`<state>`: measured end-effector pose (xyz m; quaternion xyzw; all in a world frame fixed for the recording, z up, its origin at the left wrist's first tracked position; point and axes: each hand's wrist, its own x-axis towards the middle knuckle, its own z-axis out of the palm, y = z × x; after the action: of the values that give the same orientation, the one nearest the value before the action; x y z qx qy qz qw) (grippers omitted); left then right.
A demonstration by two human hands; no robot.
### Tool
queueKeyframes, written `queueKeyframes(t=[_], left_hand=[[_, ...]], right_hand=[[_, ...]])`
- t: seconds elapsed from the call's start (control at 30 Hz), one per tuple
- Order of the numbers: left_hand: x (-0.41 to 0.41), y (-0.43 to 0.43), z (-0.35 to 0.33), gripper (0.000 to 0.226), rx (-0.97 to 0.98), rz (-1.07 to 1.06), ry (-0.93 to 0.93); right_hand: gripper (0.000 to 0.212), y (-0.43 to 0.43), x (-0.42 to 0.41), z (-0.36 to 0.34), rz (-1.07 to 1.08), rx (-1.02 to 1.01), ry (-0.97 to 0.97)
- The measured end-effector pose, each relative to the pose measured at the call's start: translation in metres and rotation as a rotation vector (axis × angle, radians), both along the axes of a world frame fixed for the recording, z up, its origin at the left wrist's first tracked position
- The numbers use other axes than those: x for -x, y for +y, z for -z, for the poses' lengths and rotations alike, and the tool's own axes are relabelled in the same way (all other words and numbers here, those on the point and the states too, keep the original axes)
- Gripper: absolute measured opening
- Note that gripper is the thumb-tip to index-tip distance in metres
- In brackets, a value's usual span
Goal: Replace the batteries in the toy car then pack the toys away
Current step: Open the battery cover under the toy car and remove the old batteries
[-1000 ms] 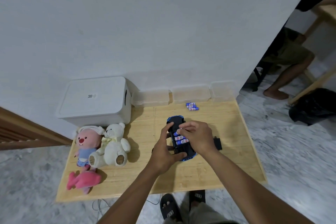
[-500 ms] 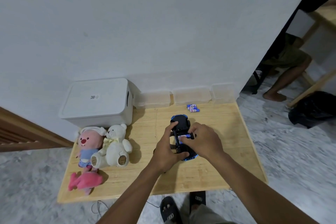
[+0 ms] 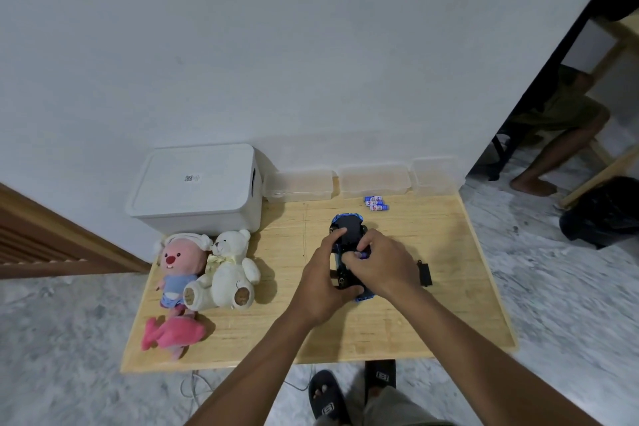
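Fingers [image 3: 331, 239] of the left hand [image 3: 320, 282] curl round the glossy toy car [image 3: 347, 226]; the right hand [image 3: 380, 266] pinches a cylindrical battery [image 3: 362, 255].

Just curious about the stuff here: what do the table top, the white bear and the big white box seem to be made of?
Table top: looks like light wood or bamboo, matt, with fine parallel grain lines.
White bear: soft plush fabric, with a fuzzy surface and brown patches on the soles.
White box: probably plastic, smooth with a dull sheen and rounded moulded corners.
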<state>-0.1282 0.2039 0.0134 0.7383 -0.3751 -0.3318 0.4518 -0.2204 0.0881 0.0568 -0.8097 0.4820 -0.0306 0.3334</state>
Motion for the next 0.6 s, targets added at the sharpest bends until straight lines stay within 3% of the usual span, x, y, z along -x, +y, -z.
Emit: queueKeyframes(t=[0.1, 0.23, 0.3, 0.4, 0.5, 0.6], left_hand=[[-0.005, 0.001, -0.003, 0.107, 0.004, -0.002, 0.036], [-0.007, 0.002, -0.007, 0.106, 0.004, 0.000, 0.086], [-0.008, 0.003, -0.006, 0.107, -0.001, 0.005, 0.098], [-0.009, 0.002, -0.004, 0.107, -0.006, -0.004, 0.107], [-0.008, 0.001, -0.002, 0.107, -0.006, -0.008, 0.120], [-0.007, -0.001, -0.002, 0.107, 0.001, -0.005, 0.113]], right_hand=[[0.020, -0.001, 0.009, 0.003, -0.162, 0.127, -0.016], [0.025, -0.015, 0.018, 0.010, -0.415, 0.147, -0.042], [0.016, -0.019, 0.019, 0.009, -0.361, 0.144, -0.184], [0.007, -0.024, 0.018, 0.005, -0.075, 0.039, -0.381], [0.016, -0.030, 0.019, 0.002, 0.055, -0.142, -0.348], [0.028, -0.032, 0.024, 0.001, 0.004, -0.172, -0.175]])
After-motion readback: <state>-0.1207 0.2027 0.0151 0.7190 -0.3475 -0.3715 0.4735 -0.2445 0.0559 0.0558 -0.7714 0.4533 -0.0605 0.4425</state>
